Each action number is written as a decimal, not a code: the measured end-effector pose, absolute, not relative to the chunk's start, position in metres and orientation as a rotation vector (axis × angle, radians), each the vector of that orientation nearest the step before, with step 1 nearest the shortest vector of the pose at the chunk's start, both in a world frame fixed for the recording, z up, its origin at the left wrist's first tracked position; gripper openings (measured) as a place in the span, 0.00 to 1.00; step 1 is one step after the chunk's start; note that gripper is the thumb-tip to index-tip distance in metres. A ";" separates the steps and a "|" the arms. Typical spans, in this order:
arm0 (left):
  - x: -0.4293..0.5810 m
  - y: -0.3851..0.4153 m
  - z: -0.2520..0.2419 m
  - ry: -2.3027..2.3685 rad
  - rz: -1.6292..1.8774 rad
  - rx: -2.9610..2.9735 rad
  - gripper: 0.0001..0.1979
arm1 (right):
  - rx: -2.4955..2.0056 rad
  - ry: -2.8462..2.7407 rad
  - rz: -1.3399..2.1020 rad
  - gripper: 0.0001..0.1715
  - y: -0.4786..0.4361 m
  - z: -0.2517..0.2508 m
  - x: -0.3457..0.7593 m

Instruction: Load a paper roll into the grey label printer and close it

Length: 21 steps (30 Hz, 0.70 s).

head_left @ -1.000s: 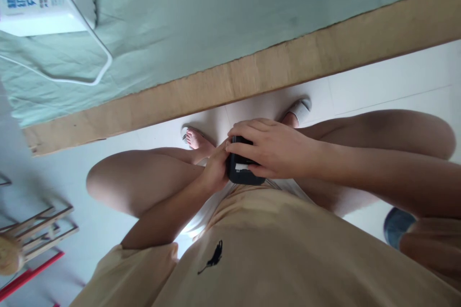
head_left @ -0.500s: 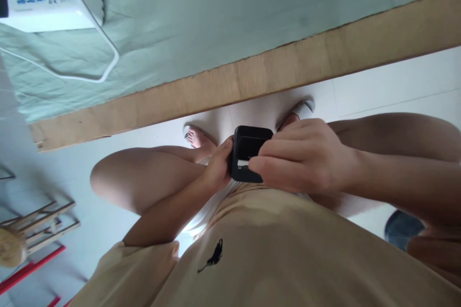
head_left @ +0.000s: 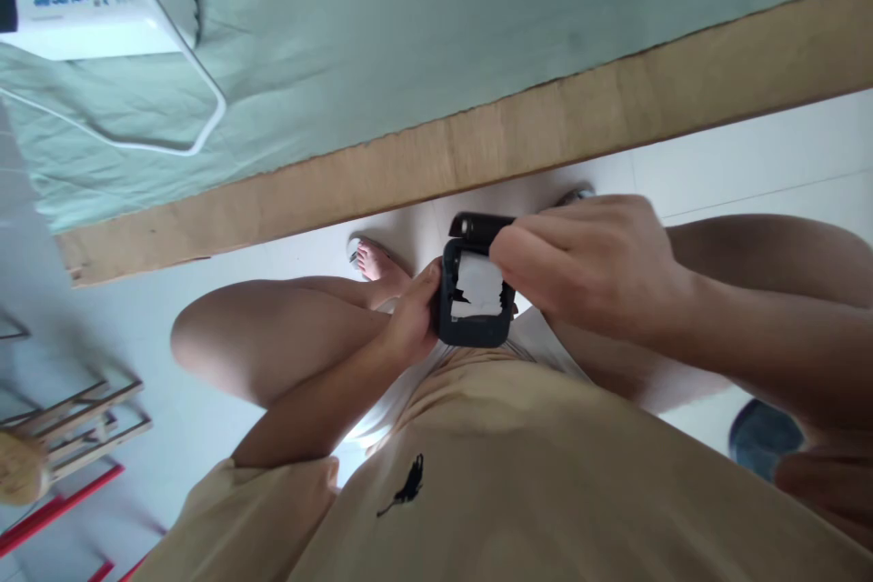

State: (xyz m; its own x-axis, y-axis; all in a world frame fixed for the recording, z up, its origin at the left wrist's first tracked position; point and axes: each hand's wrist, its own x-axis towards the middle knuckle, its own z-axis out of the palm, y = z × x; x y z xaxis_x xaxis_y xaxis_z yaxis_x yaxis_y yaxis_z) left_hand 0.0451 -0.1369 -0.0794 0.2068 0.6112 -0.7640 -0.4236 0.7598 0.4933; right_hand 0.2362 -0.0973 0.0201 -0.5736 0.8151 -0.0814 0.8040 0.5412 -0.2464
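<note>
1. While our left hand (head_left: 413, 314) gripped the black case (head_left: 476, 333) at its left wall, our right hand (head_left: 597, 259) held a small black piece (head_left: 481, 227) by that piece's right end.
2. Key relation: we had the black piece along the far edge of the case, on the side away from our shirt (head_left: 518, 464). It overlapped that edge in view; touching or just apart, we couldn't tell.
3. Axes: the piece ran crosswise, free end to our left. The case looked longer from shirt toward the wooden edge (head_left: 436, 159), so we read the two long axes as roughly crossed.
4. Nearer hand: right for the piece, left for the case. Our right fingertips also overlapped the far right corner of the case in view; contact unclear.
5. Hand states: left closed on the case, most fingers hidden behind it. Right curled shut around the piece, its exact pinch hidden from us.
6. Case position: we held it between our thighs (head_left: 273, 327), just ahead of the shirt, framed face toward us. Inside the frame we saw a pale patch (head_left: 479, 285) with ragged dark edges; couldn't tell what it was.
7. White box (head_left: 115, 9) and white cable (head_left: 211, 100) lay on the green sheet (head_left: 382, 45), well apart from both our hands.
</note>
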 end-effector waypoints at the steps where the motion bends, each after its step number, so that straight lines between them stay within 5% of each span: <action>1: 0.045 -0.138 -0.080 1.154 0.725 0.189 0.10 | -1.435 -2.680 0.371 0.17 -0.097 0.021 0.237; 21: 0.040 -0.137 -0.085 1.157 0.742 0.187 0.11 | -1.622 -2.933 0.934 0.19 -0.096 -0.021 0.213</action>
